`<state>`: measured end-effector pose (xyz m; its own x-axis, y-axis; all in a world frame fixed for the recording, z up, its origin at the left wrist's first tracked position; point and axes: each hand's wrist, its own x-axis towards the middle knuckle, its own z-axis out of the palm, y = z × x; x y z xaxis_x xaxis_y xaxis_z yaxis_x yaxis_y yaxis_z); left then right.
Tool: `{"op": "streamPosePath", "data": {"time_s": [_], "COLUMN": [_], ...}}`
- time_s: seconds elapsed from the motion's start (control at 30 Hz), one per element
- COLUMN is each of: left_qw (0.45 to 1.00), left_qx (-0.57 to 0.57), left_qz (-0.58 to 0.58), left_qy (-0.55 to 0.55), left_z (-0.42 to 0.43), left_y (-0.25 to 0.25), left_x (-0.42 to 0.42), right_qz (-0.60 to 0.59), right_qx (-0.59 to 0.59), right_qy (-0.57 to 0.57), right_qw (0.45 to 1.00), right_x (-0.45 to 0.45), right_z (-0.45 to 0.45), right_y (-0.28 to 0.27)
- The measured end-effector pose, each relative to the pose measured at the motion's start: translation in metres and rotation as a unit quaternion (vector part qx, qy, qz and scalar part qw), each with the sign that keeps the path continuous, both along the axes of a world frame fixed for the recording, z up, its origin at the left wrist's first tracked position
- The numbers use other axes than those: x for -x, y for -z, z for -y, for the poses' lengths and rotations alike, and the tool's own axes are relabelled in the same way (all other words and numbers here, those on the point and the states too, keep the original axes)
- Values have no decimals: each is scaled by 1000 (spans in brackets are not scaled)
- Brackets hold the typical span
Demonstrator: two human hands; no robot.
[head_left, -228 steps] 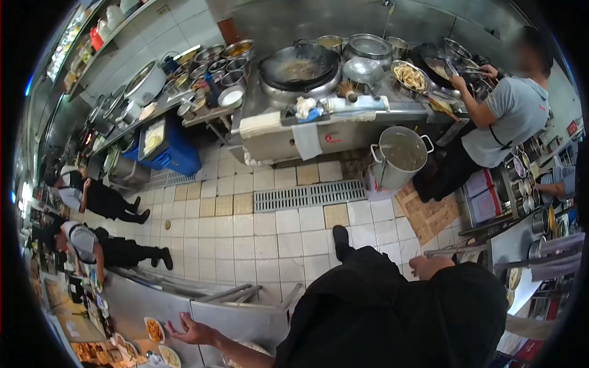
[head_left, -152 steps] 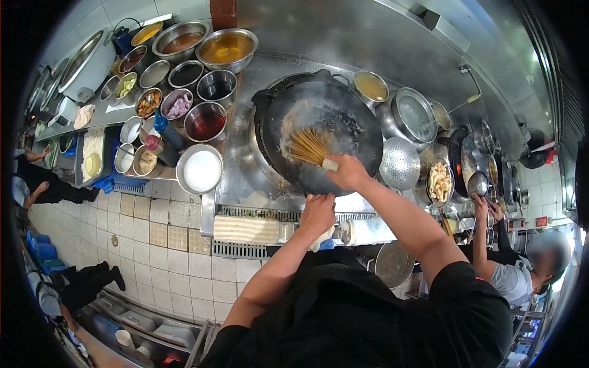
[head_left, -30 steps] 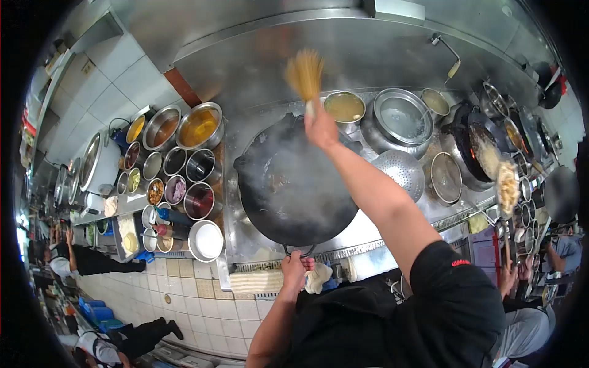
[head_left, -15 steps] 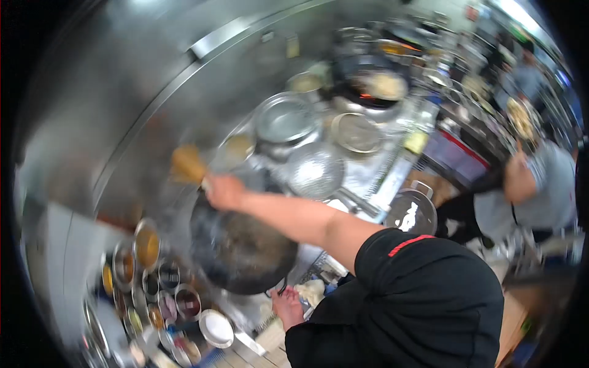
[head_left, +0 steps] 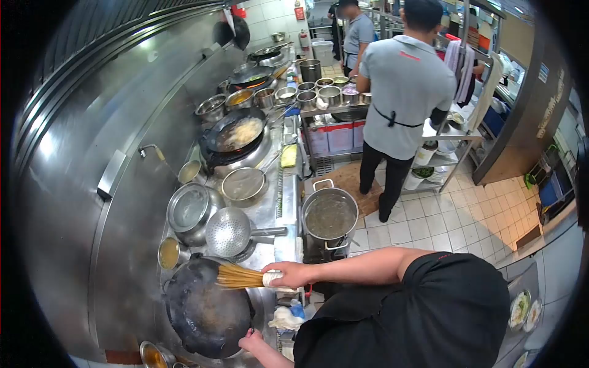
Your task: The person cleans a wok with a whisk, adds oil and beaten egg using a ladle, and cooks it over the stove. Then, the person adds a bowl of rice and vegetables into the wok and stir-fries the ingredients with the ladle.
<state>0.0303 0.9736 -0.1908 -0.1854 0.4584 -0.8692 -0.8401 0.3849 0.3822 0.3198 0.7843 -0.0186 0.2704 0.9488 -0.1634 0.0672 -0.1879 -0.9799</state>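
Observation:
My right hand (head_left: pixel 288 275) is closed round the white-wrapped handle of a bamboo wok brush (head_left: pixel 240 276), whose bristles reach over the upper right rim of a dark, steaming wok (head_left: pixel 205 313). My left hand (head_left: pixel 251 341) grips the wok's handle at its lower right edge; the fingers are partly hidden. Beside the wok, just above the brush, a perforated steel ladle (head_left: pixel 228 232) rests with its handle pointing right. A crumpled cloth (head_left: pixel 286 319) lies at the stove edge near my left hand.
A large two-handled pot (head_left: pixel 331 214) stands right of the stove. Beyond it a co-worker (head_left: pixel 405 86) stands facing away. A second wok (head_left: pixel 236 132) holds food. A lidded steel pot (head_left: pixel 188 207) and a mesh strainer (head_left: pixel 243 185) sit along the stove.
The view has swung right along the stove. The brush has come down from above the wok to its rim. The co-worker has turned away; my left hand stays at the wok's handle.

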Motion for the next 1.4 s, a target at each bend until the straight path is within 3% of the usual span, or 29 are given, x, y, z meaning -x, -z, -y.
{"op": "streamPosePath", "data": {"time_s": [0.07, 0.17, 0.23, 0.33, 0.43, 0.5, 0.53, 0.57, 0.6, 0.63, 0.67, 0.7, 0.77, 1.03, 1.4], "left_qw": [975, 967, 962, 956, 952, 956, 967, 965, 961, 967, 963, 965, 963, 958, 932], "left_qx": [23, 9, 7, -3, -19, -64, -103, -129, -155, -165, -95, -126, -134, -118, -179], "left_qz": [-219, -253, -268, -286, -289, -258, -219, -208, -196, -184, -248, -230, -233, -262, -311], "left_qy": [18, 36, 47, 72, 100, 124, 83, 100, 116, 63, 52, 30, 27, -26, -47], "left_z": [16, 35, 37, 36, 37, 39, 65, 59, 56, 57, 79, 88, 99, 126, 105], "left_y": [-40, -71, -71, -62, -48, -37, -82, -40, -5, 18, -61, -63, -101, -137, -180], "left_x": [-23, -30, -18, -2, 16, 23, -5, 20, 41, 37, -3, -9, -38, -73, -96], "right_qz": [-36, -62, -84, -72, -33, 33, 208, 214, 216, 168, 81, 64, 9, -23, 92], "right_qx": [22, 13, 57, 18, 36, 30, -140, -147, -136, -64, -3, 56, 65, 73, 76], "right_qy": [15, 35, 18, -13, -56, -79, -38, -54, -55, -73, -98, -109, -106, -47, -168], "right_qw": [999, 997, 995, 997, 997, 996, 967, 964, 965, 981, 992, 990, 992, 996, 979], "right_x": [-12, -24, -31, -33, -38, -44, -41, -48, -52, -55, -59, -61, -72, -100, -54], "right_z": [24, 41, 40, 1, -23, -43, -74, -99, -105, -95, -99, -95, -100, -97, -166], "right_y": [-17, -27, -43, -24, -52, -57, -20, 23, 13, -37, -56, -85, -94, -69, -55]}}
